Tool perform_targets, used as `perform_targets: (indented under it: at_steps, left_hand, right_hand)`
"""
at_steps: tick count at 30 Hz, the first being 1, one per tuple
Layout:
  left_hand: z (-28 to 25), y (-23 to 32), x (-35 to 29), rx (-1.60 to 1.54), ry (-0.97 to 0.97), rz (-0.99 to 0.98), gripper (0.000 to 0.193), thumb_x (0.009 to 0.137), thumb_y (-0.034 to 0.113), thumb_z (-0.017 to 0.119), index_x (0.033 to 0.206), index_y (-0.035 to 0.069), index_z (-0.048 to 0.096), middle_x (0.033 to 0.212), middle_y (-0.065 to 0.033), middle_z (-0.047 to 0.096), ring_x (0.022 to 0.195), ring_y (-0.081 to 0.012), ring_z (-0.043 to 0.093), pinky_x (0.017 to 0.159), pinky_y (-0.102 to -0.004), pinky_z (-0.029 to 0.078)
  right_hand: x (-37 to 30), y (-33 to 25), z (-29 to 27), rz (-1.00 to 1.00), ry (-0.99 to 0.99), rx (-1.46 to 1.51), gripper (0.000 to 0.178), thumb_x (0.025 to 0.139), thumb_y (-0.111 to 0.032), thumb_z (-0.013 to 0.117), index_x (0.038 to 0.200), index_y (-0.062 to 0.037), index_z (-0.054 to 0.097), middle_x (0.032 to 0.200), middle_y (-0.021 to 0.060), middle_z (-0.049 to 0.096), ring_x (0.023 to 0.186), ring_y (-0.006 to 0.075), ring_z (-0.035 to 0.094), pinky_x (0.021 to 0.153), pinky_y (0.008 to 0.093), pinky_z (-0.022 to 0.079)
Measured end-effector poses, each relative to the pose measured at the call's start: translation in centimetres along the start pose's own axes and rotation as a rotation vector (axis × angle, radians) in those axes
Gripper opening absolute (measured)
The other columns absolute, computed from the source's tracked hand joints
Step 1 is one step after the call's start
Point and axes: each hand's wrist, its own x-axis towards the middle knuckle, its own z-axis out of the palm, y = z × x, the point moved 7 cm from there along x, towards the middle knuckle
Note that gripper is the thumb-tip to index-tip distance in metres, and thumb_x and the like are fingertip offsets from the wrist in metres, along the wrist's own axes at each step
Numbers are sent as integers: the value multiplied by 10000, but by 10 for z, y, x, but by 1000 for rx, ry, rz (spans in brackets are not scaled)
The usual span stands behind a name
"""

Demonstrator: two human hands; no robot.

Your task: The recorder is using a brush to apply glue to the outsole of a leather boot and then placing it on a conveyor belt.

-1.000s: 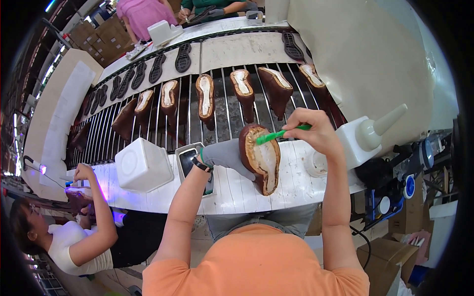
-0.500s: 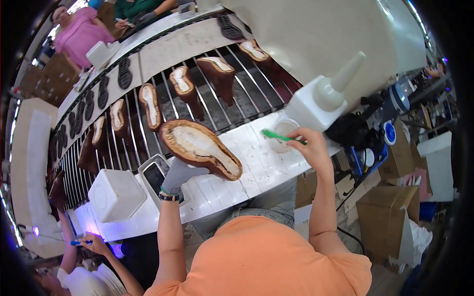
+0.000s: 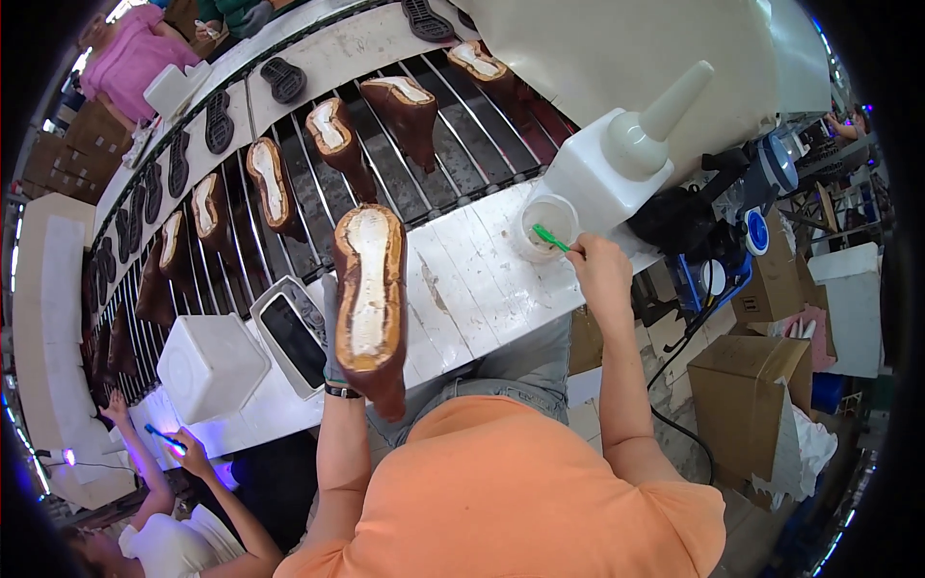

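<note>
Left hand: gloved hand (image 3: 330,323) gripping the brown shoe upper, fingers mostly hidden behind it.
Brown shoe upper (image 3: 369,289): raised above the front edge of the table (image 3: 462,289), pale underside facing up.
Right hand: bare hand (image 3: 604,276), well apart from the left, pinching the green brush (image 3: 550,238).
Brush tip: inside the round cup (image 3: 529,248).
White bottle (image 3: 602,166): just beside the cup, nozzle tilted.
Metal bars (image 3: 472,113): beyond the table, carrying more brown uppers (image 3: 273,183).
Dark soles (image 3: 220,123): in a row behind the bars.
</note>
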Motion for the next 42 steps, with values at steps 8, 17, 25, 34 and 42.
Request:
perform_targets:
  at_steps: [8,17,25,34,42]
  left_hand:
    - [43,3,-22,-135,-304,48,473,988,331,428,1331,6,427,1076,-193,622,805,-272,641,650,-386,543]
    - [46,15,-27,77,-97,93,578,956,393,487,1390,32,362,1308,-112,518,1162,-216,541,1001,-337,436]
    - [101,56,-55,694,-126,362,626,884,366,587,1337,-23,398,1218,-87,554,1072,-148,542,948,-298,420]
    - [120,68,-75,1095,-76,508,816,772,370,709,1391,-4,331,1169,-137,605,1048,-202,593,930,-329,443]
    - [121,69,-76,1403,-30,574,917,721,442,729,1415,16,309,1012,-165,677,902,-292,675,829,-355,502]
  right_hand:
    - [-1,55,52,351,-204,984,209,874,-182,627,886,18,683,666,58,647,461,73,516,411,231,359]
    - [18,-92,-13,-133,-408,1460,134,802,-94,692,830,36,673,801,76,646,580,97,532,474,196,367]
    - [9,-199,-92,-822,-349,1046,162,701,-13,770,852,3,711,784,66,650,713,109,599,602,216,446]
    - [16,-227,-110,-893,-118,933,116,740,-40,747,791,30,671,753,61,646,659,95,579,574,231,431]
    - [42,-242,-120,-786,-105,946,87,780,-52,726,785,16,672,735,23,630,598,54,535,550,203,394]
